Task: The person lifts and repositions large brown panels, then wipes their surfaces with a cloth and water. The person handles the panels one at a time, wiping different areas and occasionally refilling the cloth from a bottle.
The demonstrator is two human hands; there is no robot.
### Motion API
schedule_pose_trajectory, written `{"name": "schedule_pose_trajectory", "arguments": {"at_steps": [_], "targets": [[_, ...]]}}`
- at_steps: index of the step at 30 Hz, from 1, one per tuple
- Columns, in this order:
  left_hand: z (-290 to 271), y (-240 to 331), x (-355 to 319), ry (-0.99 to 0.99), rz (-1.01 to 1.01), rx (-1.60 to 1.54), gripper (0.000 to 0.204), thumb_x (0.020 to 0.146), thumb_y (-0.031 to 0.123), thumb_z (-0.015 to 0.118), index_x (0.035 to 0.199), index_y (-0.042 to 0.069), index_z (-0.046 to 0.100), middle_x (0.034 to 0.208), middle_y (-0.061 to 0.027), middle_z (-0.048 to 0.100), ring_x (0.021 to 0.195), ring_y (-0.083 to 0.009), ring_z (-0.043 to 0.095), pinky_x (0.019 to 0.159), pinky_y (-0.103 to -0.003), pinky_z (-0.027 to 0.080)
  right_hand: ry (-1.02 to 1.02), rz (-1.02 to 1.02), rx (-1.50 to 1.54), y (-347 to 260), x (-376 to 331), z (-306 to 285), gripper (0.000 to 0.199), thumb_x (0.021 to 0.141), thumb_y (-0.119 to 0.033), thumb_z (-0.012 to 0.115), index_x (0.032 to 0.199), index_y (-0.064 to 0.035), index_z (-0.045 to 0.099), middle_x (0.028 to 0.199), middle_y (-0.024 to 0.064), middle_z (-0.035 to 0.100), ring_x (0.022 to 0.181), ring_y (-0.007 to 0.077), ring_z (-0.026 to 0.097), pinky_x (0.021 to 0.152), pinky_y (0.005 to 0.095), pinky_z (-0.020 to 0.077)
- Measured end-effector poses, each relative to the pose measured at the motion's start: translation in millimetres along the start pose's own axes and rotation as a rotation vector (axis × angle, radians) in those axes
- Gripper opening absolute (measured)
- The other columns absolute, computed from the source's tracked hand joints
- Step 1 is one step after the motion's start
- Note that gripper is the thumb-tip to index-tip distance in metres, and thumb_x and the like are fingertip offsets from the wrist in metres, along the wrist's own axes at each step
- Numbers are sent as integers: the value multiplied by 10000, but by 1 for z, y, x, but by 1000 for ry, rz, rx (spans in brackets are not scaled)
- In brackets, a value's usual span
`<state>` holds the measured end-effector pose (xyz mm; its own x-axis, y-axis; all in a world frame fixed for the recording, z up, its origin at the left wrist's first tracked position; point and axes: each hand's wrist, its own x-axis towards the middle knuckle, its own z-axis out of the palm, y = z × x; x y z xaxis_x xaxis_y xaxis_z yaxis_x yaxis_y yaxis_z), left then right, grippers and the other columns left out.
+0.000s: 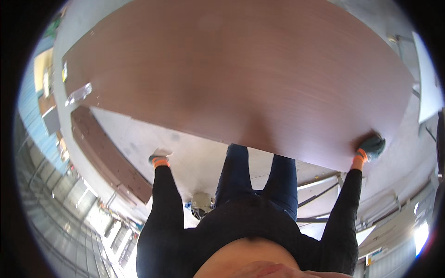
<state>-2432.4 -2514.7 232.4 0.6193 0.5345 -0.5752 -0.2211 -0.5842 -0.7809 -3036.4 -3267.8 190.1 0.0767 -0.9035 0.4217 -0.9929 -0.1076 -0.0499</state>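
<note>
A large brown wood-grain panel (241,69) spreads across the view in front of me, its near edge slanting down toward the right. At its near right corner, my right hand (372,147), in a dark green glove with an orange cuff, is curled over the edge; the fingertips are hidden. My left hand (160,160), gloved the same way, is apart from the panel, above the pale floor. Its fingers are blurred and mostly hidden, with a small pale patch just beyond them that I cannot make out. A crumpled clear plastic piece (79,94) sits at the panel's left corner.
A long brown board (109,155) lies left of my left hand. Near my legs is a pale rounded object (202,205) with dark parts. Dark metal bars (319,194) run low beside my right leg. A white panel (427,78) stands at the far right.
</note>
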Motion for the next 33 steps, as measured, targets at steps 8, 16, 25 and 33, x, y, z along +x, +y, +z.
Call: {"name": "schedule_pose_trajectory", "arguments": {"at_steps": [8,16,25,33], "targets": [[-200,87,22,893,-8,-1032,518,1058,506,534,1398,120,588,1335,-53,677,1208,-266,645,978,-408,516,-31,55,221,-60,-1,-8,293,1018,-262,620,1158,-22,711,1196,179,724,1115,388,678,980,458,534],[-409,462,-402,1244,1158,-949,415,1034,348,553,1218,-19,615,1212,-223,661,1145,-398,618,966,-479,493,34,50,161,-26,10,-26,324,955,-232,660,1179,-8,726,1274,233,699,1148,434,660,1022,518,513],[-286,714,-804,1716,1944,-409,406,973,348,567,1271,92,669,1277,-151,635,1252,-354,536,1135,-530,348,-86,73,265,-24,27,-40,407,943,-251,693,1254,11,681,1354,251,634,1199,454,613,1079,572,457],[-121,673,-886,253,2300,340,369,1061,399,498,1352,282,691,1352,-97,706,1220,-358,650,1057,-430,486,-153,103,318,8,-12,-15,518,966,-393,636,1319,-15,648,1449,214,576,1298,409,560,1166,586,388]]}}
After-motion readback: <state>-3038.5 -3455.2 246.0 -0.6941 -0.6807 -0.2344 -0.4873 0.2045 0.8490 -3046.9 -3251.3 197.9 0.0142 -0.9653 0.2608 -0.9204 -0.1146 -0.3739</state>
